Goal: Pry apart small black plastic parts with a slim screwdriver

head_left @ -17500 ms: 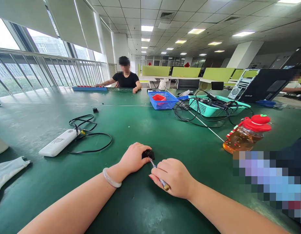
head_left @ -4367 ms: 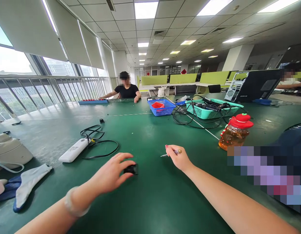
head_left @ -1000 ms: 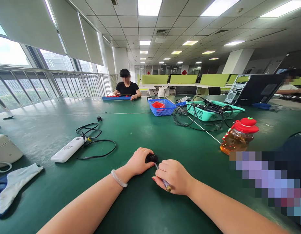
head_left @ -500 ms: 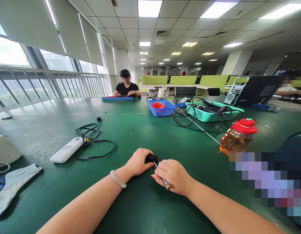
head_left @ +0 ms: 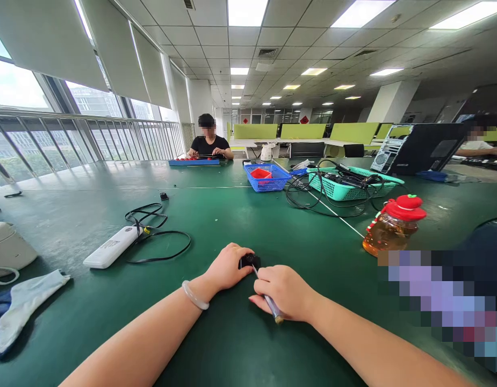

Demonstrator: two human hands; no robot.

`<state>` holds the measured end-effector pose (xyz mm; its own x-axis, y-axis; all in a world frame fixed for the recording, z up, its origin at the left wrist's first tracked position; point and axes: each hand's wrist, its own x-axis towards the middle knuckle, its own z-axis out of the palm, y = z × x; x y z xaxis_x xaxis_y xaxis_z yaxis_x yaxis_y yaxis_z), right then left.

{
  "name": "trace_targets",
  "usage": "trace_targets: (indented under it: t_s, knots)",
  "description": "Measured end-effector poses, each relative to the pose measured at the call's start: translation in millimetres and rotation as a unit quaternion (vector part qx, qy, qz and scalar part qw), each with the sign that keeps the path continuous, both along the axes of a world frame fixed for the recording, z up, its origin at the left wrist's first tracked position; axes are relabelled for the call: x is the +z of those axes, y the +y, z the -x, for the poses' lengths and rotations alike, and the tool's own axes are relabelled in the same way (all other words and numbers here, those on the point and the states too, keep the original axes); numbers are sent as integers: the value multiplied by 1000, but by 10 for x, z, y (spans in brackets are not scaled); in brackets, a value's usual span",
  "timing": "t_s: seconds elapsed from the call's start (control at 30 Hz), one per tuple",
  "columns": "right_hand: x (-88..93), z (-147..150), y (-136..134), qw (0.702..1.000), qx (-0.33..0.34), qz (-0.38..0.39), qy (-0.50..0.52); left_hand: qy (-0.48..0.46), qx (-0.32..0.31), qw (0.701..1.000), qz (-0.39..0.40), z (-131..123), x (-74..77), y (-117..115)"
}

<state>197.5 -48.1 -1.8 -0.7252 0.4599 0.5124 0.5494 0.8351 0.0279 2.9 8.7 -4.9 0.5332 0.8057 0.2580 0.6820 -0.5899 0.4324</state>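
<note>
Against the green tabletop [head_left: 216, 344], my left hand [head_left: 229, 267] is closed around a small black block-like part [head_left: 251, 261], whose exact kind I cannot make out. My fingers cover its left side. In my right hand [head_left: 287, 291] is a screwdriver [head_left: 274, 309], its handle slanting back toward me. The thin metal shaft reaches up to the near side of the black part, and its tip appears to touch it. A pale bracelet [head_left: 195, 295] circles my left wrist.
A white power bank [head_left: 111, 248] with a black cable lies left, beside a work glove [head_left: 33, 298]. Ahead are a blue basket [head_left: 268, 186] and a green basket [head_left: 331, 191] of cables. A red-lidded bottle [head_left: 391, 236] stands right. Another person [head_left: 210, 144] sits across the table.
The screwdriver's handle end has shifted slightly down and right with my right hand. My left hand keeps its hold on the black part, nearly still.
</note>
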Motion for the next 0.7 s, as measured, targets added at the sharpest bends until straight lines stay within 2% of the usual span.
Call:
trace_targets:
  t_s: [0.1,0.23,0.4,0.47,0.57,0.7]
  knots:
    - [41,-49,37,988,-17,104,112,0,7,1000,3,4,-3,5]
    - [69,-92,108,938,-35,238,250,0,12,1000,5,8,-2,10]
    - [27,-81,210,862,-80,339,367,4,13,1000,0,12,8,3]
    - [20,-79,223,847,-95,355,383,5,15,1000,1,11,11,-1]
    - [40,-83,187,863,-93,339,362,5,19,1000,2,9,8,0]
    - [60,-54,74,948,-39,230,216,4,26,1000,-1,5,-19,18]
